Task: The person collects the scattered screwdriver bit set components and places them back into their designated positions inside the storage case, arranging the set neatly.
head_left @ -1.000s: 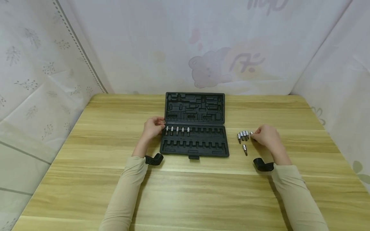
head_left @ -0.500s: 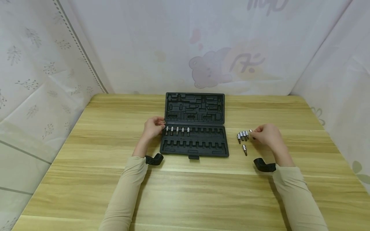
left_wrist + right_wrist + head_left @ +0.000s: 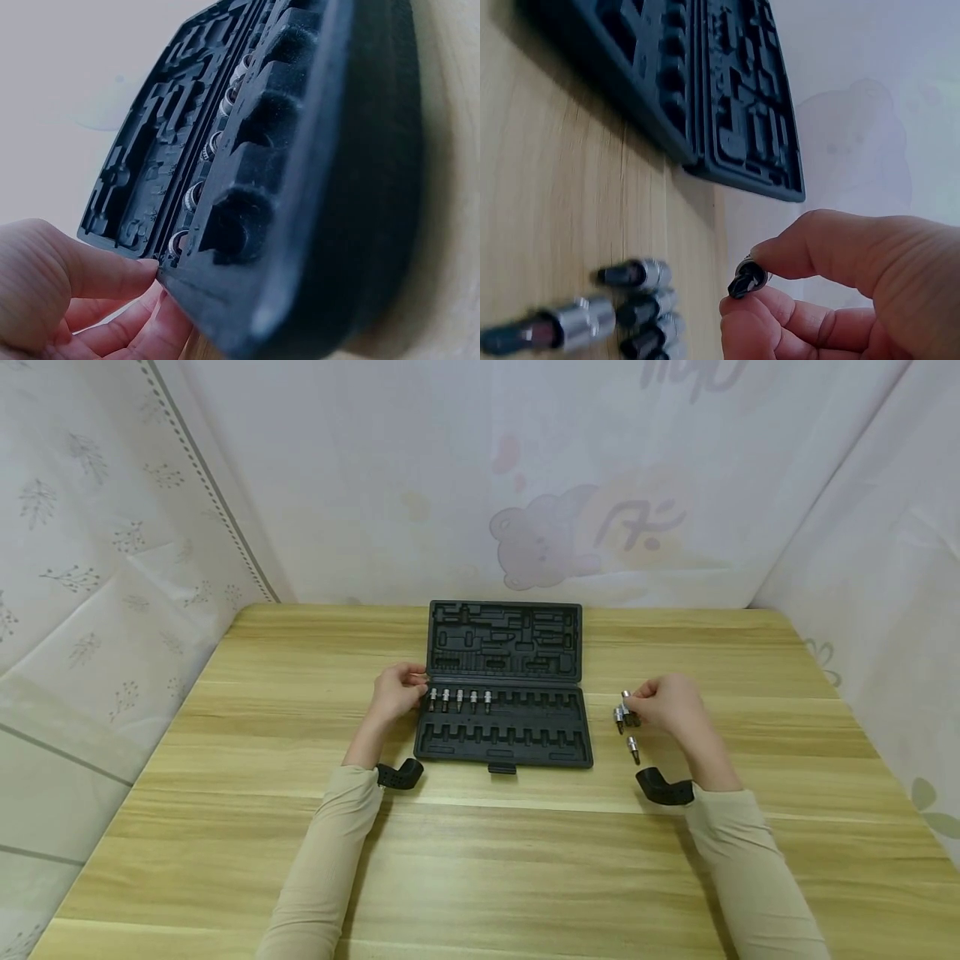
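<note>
A black bit socket case [image 3: 517,722] lies unfolded on the table. Several silver bit sockets [image 3: 460,700] stand in its upper row, toward the left. With thumb and fingers, my left hand [image 3: 396,693] pinches the case's left edge near the hinge; the left wrist view shows the thumb on that edge. My right hand [image 3: 671,703] holds one bit socket [image 3: 750,277] between thumb and fingertips, its dark bit exposed. Below that hand lie several loose bit sockets [image 3: 634,274] in a cluster. Another single bit socket [image 3: 633,750] rests nearer the front, apart from them.
The case lid [image 3: 506,639] is folded back, with moulded recesses inside. A latch [image 3: 502,768] sticks out at the case's front. The wood-grain table [image 3: 480,868] reaches back to a pale printed curtain [image 3: 375,485].
My right hand has lifted a bit socket from the right of the cluster and moved left with it, over the loose ones. The left hand stays on the case edge.
</note>
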{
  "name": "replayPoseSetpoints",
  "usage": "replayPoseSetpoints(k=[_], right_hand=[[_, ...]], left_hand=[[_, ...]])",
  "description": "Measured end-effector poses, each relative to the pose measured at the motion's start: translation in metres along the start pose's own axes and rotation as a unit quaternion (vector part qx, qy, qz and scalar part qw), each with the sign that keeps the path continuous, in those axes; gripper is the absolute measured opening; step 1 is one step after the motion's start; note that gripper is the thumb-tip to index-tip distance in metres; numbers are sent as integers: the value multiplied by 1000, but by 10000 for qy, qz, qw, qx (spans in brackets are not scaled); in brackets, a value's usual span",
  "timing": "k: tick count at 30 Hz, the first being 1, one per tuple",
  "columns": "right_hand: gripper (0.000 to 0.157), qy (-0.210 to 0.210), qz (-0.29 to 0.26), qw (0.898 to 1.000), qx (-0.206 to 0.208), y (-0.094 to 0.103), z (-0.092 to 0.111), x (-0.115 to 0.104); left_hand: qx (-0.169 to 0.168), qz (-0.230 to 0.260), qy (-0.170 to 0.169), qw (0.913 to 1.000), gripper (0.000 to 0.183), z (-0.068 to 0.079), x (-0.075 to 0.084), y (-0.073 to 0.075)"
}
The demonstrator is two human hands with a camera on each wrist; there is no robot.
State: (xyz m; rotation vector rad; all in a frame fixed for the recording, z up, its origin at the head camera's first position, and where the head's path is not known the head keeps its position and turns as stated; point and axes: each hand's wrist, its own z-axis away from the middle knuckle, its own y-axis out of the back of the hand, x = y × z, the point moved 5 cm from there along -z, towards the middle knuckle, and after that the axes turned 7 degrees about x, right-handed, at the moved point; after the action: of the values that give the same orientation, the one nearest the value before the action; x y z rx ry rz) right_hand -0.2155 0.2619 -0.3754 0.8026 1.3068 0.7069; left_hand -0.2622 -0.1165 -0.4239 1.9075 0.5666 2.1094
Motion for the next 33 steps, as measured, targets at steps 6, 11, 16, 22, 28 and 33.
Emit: replayPoseSetpoints(k=[6,11,16,22,28,33], right_hand=[[25,151,27,9999,54,-4,-1,-11],[26,169,-41,9998,-29,-8,-2,-19],[26,245,-87,9997,5,-10,-3,-25],[25,297,-154,9994,-20,-14,-4,-30],[24,268,-233,9994,-62,-19,-6,-35],[23,307,-222,9992,-120,-24,-6,-42]], left_hand=[[-6,45,34,10000,33,1,-1,0],[2,63,35,10000,33,1,-1,0],[8,20,-1,10000,33,0,0,0],[20,-9,-63,10000,32,0,0,0],[38,-43,-115,9999,32,0,0,0],[32,-47,-130,9999,32,0,0,0]])
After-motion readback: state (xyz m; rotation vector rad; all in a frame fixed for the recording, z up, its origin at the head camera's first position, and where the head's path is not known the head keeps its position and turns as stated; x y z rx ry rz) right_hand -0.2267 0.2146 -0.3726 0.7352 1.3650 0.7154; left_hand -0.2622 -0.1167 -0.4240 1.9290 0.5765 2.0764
